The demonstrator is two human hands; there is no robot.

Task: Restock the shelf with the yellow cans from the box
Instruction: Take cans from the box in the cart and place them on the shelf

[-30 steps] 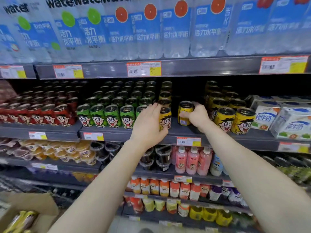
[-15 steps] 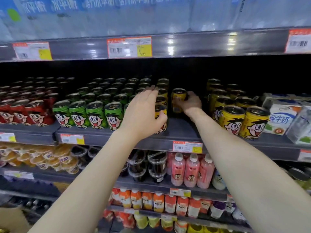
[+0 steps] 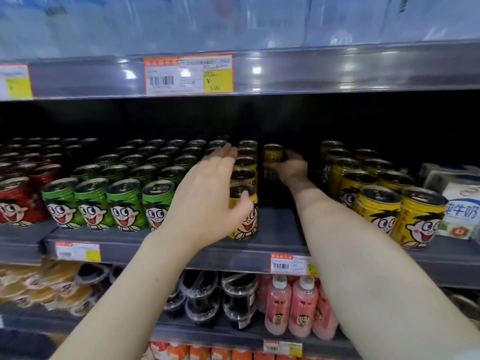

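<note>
Head view shows the right hand (image 3: 292,168) reaching far back on the shelf (image 3: 275,224), its grip closed round a yellow can (image 3: 272,157) held upright in the bare lane between a file of yellow cans (image 3: 244,216) on the left and a block of yellow cans (image 3: 376,203) on the right. The left hand (image 3: 207,193) lies straight-fingered along that file, thumb touching the near can, holding nothing. The far end is dark, so I cannot tell whether the held can is already set down. Restocking looks partly done: this lane has room for several more cans, and the box is out of sight.
</note>
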